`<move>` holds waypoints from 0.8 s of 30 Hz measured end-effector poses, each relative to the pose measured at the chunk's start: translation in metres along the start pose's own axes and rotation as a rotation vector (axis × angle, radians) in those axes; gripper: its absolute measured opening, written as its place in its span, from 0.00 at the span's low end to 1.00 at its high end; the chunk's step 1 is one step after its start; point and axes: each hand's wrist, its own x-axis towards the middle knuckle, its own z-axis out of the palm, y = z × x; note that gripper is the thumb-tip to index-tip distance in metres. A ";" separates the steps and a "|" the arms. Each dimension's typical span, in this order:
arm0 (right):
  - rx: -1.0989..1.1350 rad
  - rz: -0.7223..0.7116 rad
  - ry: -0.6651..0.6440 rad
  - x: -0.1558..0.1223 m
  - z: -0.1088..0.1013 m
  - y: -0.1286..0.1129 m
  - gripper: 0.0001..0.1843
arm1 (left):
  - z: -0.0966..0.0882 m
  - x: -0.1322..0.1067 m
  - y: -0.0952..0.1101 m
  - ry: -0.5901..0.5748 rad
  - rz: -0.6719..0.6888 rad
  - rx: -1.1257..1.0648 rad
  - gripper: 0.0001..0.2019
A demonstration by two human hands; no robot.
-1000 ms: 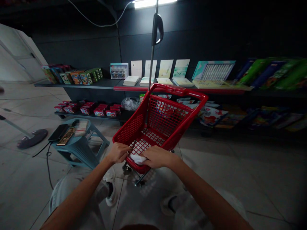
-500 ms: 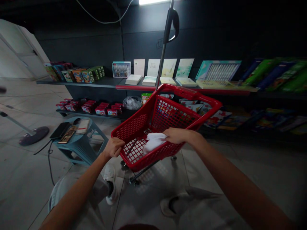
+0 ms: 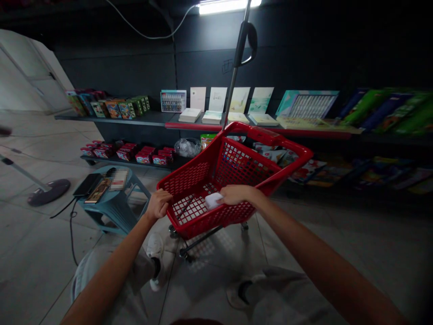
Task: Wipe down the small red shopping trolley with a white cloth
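A red plastic shopping cart (image 3: 199, 174) on small wheels stands tilted toward me in front of the shelves. My left hand (image 3: 159, 204) is closed around the rim at its near left corner. In my right hand (image 3: 237, 194) is a white cloth (image 3: 214, 200), bunched up and held against the inside of the cart's near side wall. The fingers of that hand are closed on the cloth, which is partly hidden by them. Through the grid of the cart's floor the tiles show.
On a blue stool (image 3: 115, 203) at the left lie dark flat items with a cable. Behind the cart, a shelf (image 3: 135, 118) holds books and boxes. A pole with a black handle (image 3: 244, 43) rises behind the cart. A round stand base (image 3: 49, 192) is at far left.
My right hand has moved left and slightly down along the near wall with the cloth, which is now more bunched. My left hand stays on the rim. The view has tilted up slightly.
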 end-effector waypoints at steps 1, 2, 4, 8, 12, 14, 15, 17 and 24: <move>0.031 -0.047 -0.051 0.006 0.001 -0.015 0.20 | 0.000 0.000 -0.001 0.000 -0.003 -0.005 0.14; 0.070 -0.099 -0.096 0.012 0.002 -0.032 0.22 | 0.001 0.001 -0.002 0.001 -0.010 -0.007 0.14; 0.148 -0.197 -0.137 0.021 0.004 -0.065 0.24 | 0.002 0.001 -0.004 0.005 -0.034 0.000 0.15; 0.207 -0.272 -0.040 0.024 0.010 -0.102 0.22 | 0.002 0.006 -0.010 -0.003 -0.083 0.019 0.19; 0.254 -0.287 0.197 0.011 0.023 -0.078 0.22 | 0.003 0.019 -0.017 -0.054 -0.116 0.055 0.19; 0.335 -0.261 0.388 0.003 0.030 -0.050 0.26 | 0.004 0.025 -0.022 -0.055 -0.140 0.065 0.19; 0.380 -0.226 0.500 -0.002 0.032 -0.034 0.27 | 0.005 0.028 -0.024 -0.049 -0.156 0.065 0.19; 0.437 -0.097 0.742 -0.014 0.032 -0.002 0.27 | 0.007 0.031 -0.029 -0.033 -0.194 0.060 0.20; 0.205 0.463 1.439 -0.052 0.028 0.074 0.28 | 0.011 0.030 -0.017 0.112 -0.404 0.048 0.18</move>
